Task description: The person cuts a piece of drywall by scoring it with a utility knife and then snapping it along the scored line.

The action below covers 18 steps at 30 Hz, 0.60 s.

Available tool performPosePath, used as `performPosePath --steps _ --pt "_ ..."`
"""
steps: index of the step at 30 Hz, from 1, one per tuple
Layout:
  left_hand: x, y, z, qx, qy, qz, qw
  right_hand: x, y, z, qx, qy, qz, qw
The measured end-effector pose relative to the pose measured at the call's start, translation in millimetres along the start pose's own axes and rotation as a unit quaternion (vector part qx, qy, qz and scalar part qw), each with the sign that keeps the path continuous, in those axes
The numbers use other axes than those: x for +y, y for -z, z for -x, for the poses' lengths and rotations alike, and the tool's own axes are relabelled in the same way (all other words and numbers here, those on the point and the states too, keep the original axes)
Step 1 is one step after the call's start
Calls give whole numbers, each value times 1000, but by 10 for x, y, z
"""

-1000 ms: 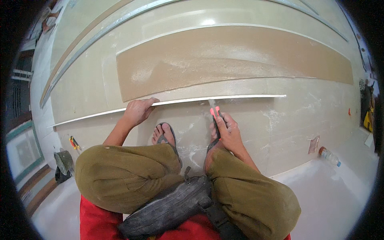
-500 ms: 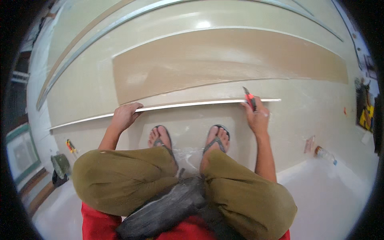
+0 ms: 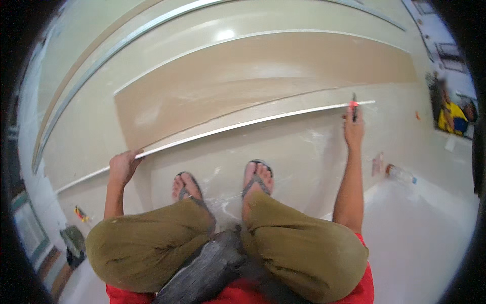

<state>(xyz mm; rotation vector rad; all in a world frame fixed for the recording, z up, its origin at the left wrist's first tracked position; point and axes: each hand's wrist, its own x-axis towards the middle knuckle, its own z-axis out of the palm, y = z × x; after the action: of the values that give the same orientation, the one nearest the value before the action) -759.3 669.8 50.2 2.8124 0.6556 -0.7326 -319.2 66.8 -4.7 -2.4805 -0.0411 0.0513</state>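
A long narrow strip of board with a white edge lies across in front of me, slanting up to the right. My left hand is closed on its near edge toward the left end, thumb along the top. In my right hand is a red and black utility knife, blade pointing away from me. The knife crosses the strip near its right end. Beyond the strip lies a wide brown-faced board with pale edges, on a larger cream sheet.
My feet in flip-flops stand on the near board. Long metal profiles lie at the far side. A clear plastic bottle rests at right, a yellow and red hand tool at left. Yellow cloth shows at far right.
My right hand has moved right and away from me with the knife, toward the strip's right end. My left hand has shifted left along the strip. The view has turned a little.
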Motion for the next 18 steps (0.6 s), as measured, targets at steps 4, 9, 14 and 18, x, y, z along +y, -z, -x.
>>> performPosePath --steps 4,9,14,18 --pt "370 67 -23 57 -93 -17 994 -208 -228 405 -91 -65 -153 982" --pt "371 -114 -73 57 -106 51 991 -390 -88 574 -49 -117 -235 964" --pt "400 -55 -148 42 -93 40 994 -488 -26 646 -103 -133 -258 951" --pt "318 -73 -151 39 -103 50 993 -586 -85 676 -83 -134 -262 952"
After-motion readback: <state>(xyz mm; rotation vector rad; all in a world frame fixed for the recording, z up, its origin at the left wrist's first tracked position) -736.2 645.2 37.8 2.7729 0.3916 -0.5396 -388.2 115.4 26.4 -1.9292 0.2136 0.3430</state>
